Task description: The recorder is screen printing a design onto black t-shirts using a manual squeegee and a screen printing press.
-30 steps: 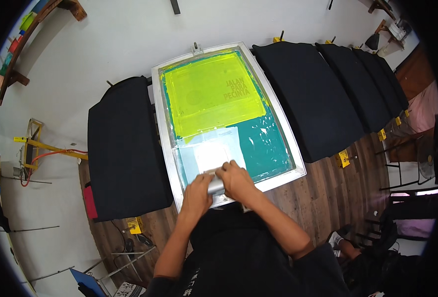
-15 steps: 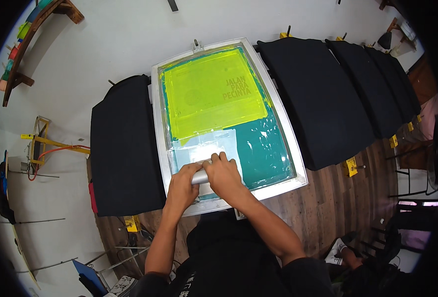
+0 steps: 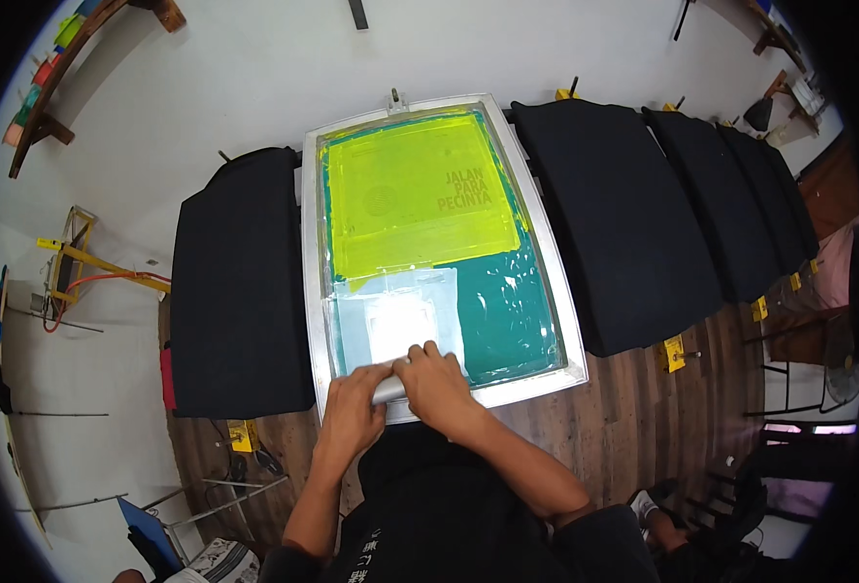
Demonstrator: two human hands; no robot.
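A silk-screen frame (image 3: 531, 385) with a silver rim lies in front of me. Its mesh carries a yellow-green rectangle (image 3: 415, 219) with faint lettering and a round mark, a glossy dark teal area (image 3: 507, 321), and a pale blue patch (image 3: 353, 316) with a bright glare. At the near end of the screen, a squeegee with a silver handle (image 3: 388, 391) is gripped by both hands. My left hand (image 3: 353, 408) wraps its left part; my right hand (image 3: 437, 391) closes over its right part. The squeegee's blade is hidden.
Black fabric-covered boards stand on both sides: one at left (image 3: 240, 291) and several at right (image 3: 619, 233). Yellow brackets (image 3: 675, 354) stick out below them. A metal stand (image 3: 240, 496) is at lower left. At lower right, a person's shoe (image 3: 643, 510) shows on the wooden floor (image 3: 609, 418).
Both hands have drawn the squeegee toward me, to the near edge of the screen, baring more of the pale patch. The view has shifted slightly.
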